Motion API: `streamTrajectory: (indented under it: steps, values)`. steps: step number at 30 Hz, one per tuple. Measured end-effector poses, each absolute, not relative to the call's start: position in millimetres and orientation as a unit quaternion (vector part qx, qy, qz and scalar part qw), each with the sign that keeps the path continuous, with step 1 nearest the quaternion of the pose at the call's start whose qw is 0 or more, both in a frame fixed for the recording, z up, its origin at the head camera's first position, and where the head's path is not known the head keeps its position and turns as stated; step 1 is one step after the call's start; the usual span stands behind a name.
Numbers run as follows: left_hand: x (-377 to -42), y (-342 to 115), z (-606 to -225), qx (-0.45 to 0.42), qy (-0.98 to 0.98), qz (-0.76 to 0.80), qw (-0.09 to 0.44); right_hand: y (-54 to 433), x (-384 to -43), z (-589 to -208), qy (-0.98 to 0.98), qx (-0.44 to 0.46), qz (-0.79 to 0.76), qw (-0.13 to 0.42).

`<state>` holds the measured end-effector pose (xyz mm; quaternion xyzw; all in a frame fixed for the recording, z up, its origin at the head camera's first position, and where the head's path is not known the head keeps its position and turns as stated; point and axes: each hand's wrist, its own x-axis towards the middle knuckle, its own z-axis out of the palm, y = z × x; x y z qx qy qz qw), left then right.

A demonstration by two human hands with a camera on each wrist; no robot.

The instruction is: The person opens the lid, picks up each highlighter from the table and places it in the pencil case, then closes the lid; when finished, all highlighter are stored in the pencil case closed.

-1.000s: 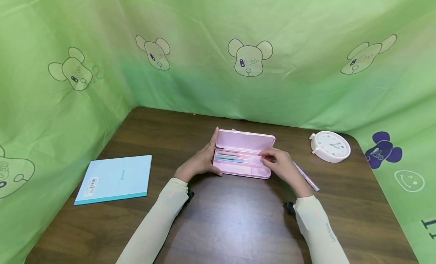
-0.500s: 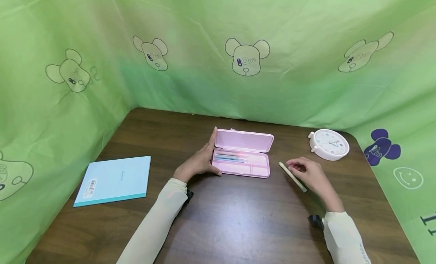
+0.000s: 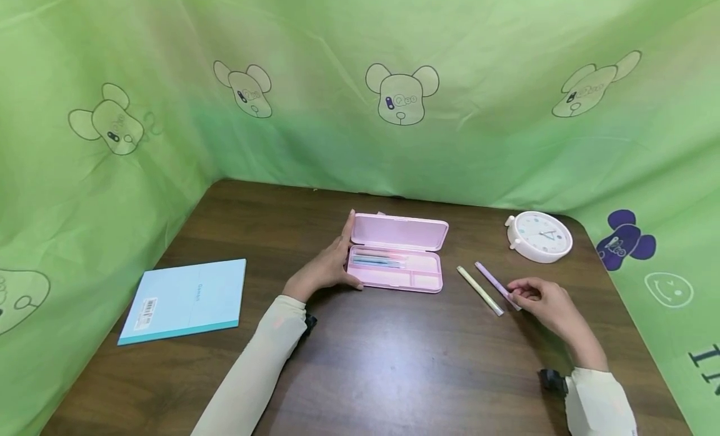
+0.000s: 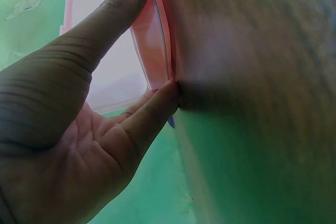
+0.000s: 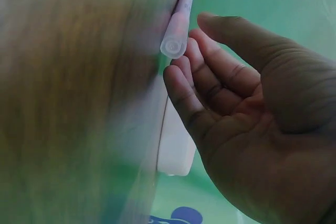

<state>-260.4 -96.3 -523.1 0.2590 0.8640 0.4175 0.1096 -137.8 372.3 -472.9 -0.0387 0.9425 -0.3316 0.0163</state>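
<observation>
My left hand (image 3: 326, 267) holds the left end of an open pink pencil case (image 3: 424, 282), thumb at the front and fingers spread up along the raised lid (image 3: 399, 232). Several pink and blue pens (image 3: 378, 261) lie in its long compartment. In the left wrist view the thumb (image 4: 113, 17) crosses the case's edge. My right hand (image 3: 548, 305) is at the near end of a purple pen (image 3: 491, 277) on the table, fingers loosely bent. The right wrist view shows the pen's clear end (image 5: 174, 45) beside the fingertips, with thumb and fingers apart. A pale yellow pen (image 3: 478, 289) lies alongside.
A white round clock (image 3: 541, 237) lies face up at the back right of the brown wooden table (image 3: 394, 361). A light blue notebook (image 3: 185, 298) lies at the left. Green printed cloth (image 3: 315, 130) hangs around the table's back and sides.
My right hand has moved from the case's right end out to the right and nearer me, uncovering the yellow pen and then most of the purple one. The left hand stays on the case.
</observation>
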Motion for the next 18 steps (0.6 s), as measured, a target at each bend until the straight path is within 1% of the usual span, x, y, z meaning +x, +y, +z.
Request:
streamTrajectory:
  steps: [3, 7, 10, 15, 18]
  values:
    - [-252.9, -95.6, -508.5, 0.257, 0.865, 0.415, 0.115, 374.6, -136.7, -472.5, 0.940, -0.032, -0.337, 0.033]
    - [-239.3, -93.5, -483.1, 0.253, 0.866, 0.412, 0.127, 375.2, -136.7, -472.3, 0.940, -0.031, -0.337, 0.042]
    - [-235.0, -91.9, -475.1, 0.248, 0.870, 0.404, 0.132, 374.7, -136.4, -472.7, 0.938, -0.029, -0.343, 0.047]
    - [-235.5, -92.4, -476.6, 0.248, 0.871, 0.404, 0.130, 373.8, -137.1, -472.9, 0.935, -0.021, -0.348, 0.056]
    - [-243.1, -94.6, -491.7, 0.258, 0.867, 0.410, 0.119, 374.2, -137.6, -472.5, 0.937, -0.019, -0.344, 0.062]
